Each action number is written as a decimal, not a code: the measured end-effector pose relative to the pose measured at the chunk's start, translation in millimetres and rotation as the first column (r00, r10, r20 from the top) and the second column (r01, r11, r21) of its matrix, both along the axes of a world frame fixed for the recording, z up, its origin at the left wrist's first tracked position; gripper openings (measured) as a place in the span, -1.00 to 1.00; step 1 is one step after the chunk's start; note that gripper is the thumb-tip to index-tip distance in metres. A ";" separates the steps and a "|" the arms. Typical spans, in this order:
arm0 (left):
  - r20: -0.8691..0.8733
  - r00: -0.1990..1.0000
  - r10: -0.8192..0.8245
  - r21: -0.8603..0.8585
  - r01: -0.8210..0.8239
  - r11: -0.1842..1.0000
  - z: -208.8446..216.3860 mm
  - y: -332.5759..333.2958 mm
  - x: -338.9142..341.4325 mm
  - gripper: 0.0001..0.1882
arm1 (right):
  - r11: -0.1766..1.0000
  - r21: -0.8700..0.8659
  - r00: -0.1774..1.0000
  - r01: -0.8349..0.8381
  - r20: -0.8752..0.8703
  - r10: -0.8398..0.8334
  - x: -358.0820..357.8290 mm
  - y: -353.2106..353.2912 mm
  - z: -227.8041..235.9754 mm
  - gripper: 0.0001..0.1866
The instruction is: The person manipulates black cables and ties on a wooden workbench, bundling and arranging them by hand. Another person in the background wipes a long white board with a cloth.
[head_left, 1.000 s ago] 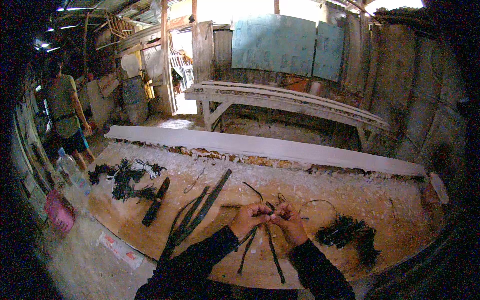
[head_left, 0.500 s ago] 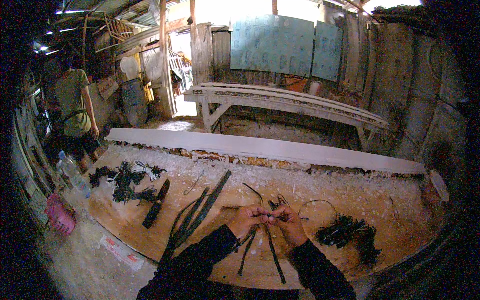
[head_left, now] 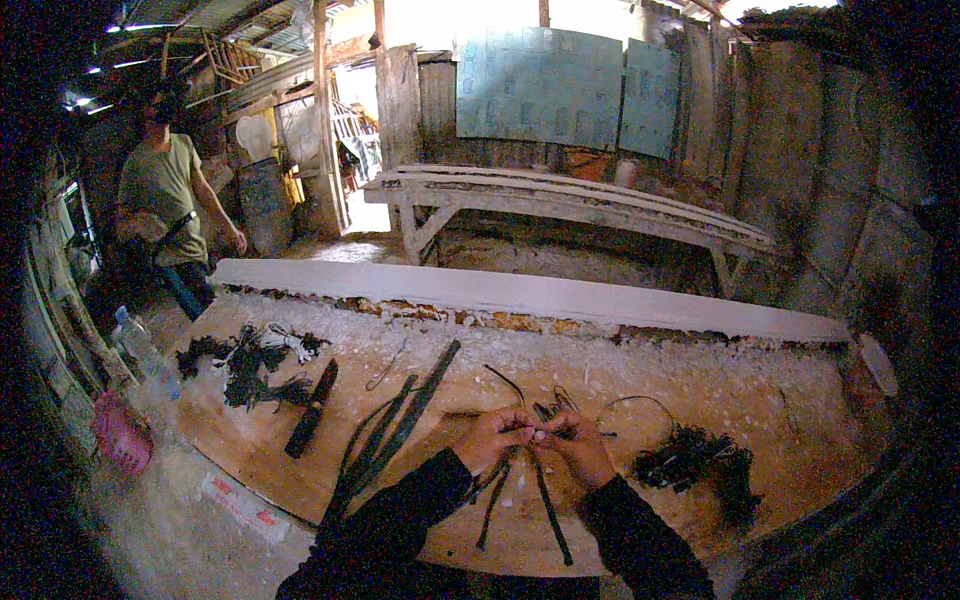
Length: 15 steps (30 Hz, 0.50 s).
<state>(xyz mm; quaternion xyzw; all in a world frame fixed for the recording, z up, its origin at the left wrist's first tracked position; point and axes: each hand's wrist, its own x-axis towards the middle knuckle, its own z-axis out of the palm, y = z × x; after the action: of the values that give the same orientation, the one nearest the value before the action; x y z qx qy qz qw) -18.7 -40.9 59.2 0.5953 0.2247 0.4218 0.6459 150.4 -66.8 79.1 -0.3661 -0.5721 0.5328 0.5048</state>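
While both hands meet over the near part of the bench (head_left: pixel 700 400), the left hand (head_left: pixel 492 438) and right hand (head_left: pixel 572 447) are pinched shut, fingertips nearly touching, on thin dark strips (head_left: pixel 548 505) that hang from the grip and trail down toward the person across the board. Just beside the right hand lies a tangled black bundle (head_left: pixel 700 462), with a thin wire loop (head_left: pixel 630 415) between them; to the left of the left hand, long dark rods (head_left: pixel 400 425) run slantwise, then a dark knife-like tool (head_left: pixel 312 408), and farther left a second heap of black scraps (head_left: pixel 255 365). A plastic bottle (head_left: pixel 145 350) and a pink basket (head_left: pixel 120 435) sit at the left edge. Beyond the bench a pale plank (head_left: pixel 520 292) lies across, then a rough wooden trestle (head_left: pixel 560 200), and another person (head_left: pixel 165 215) stands far left. The strips look springy and slim, so I judge they could slip from so small a pinch or snap if bent hard; loose ends might also snag the wire loop nearby.
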 end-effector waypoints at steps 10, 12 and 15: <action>0.158 0.974 0.160 -0.078 -0.149 0.986 -12.4 1.6 10.4 -0.92 | 0.998 -0.038 0.998 -0.051 -0.033 0.050 0.9 -1.0 3.4 -0.89; 0.165 0.967 0.196 -0.092 -0.183 0.979 -10.1 2.0 9.3 -0.91 | 0.997 -0.064 0.996 -0.053 -0.080 0.048 -2.0 -4.2 5.9 -0.88; 0.159 0.948 0.274 -0.235 -0.234 0.944 -4.3 -0.2 4.6 -0.88 | 0.992 -0.114 0.993 -0.048 -0.112 0.035 -7.1 -8.4 8.8 -0.83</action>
<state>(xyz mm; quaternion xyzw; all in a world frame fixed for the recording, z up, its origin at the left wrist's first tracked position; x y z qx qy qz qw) -14.1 -41.1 54.9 0.4458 0.2813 0.5300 0.6642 143.3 -75.2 88.0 -0.3531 -0.5187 0.5951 0.5021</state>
